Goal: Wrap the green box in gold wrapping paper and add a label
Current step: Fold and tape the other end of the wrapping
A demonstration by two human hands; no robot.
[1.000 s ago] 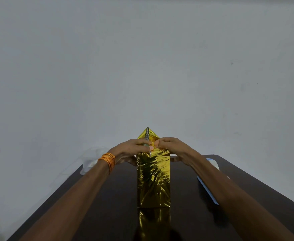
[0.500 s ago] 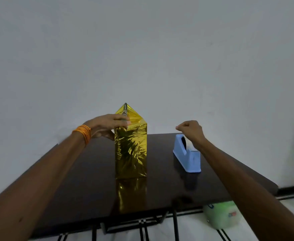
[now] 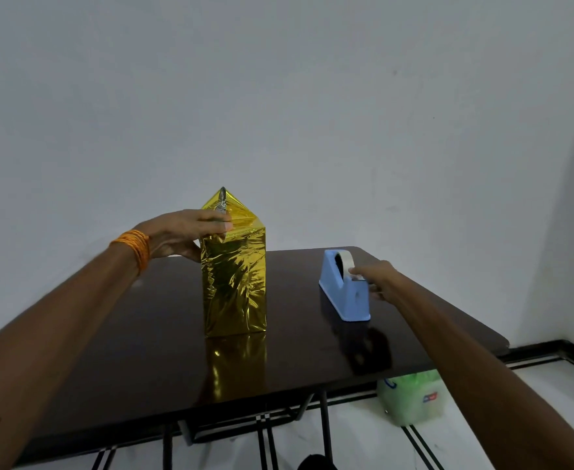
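The box, covered in shiny gold wrapping paper, stands upright in the middle of the dark table; no green shows. Its top paper rises in a folded triangular flap. My left hand, with orange threads round the wrist, holds the box near the top, fingers across the front fold and thumb against the left side. To the right stands a light-blue tape dispenser. My right hand reaches to its front cutter end and pinches the loose end of the tape there. No label is in view.
A plain white wall stands close behind the table. The table's near edge and metal legs show below. On the tiled floor under the right side lies a green plastic bag.
A second ago both hands pressed the top fold of the gold paper. My right hand has since left the box, moved right to the tape dispenser and come down onto its cutter end. The view shifted.
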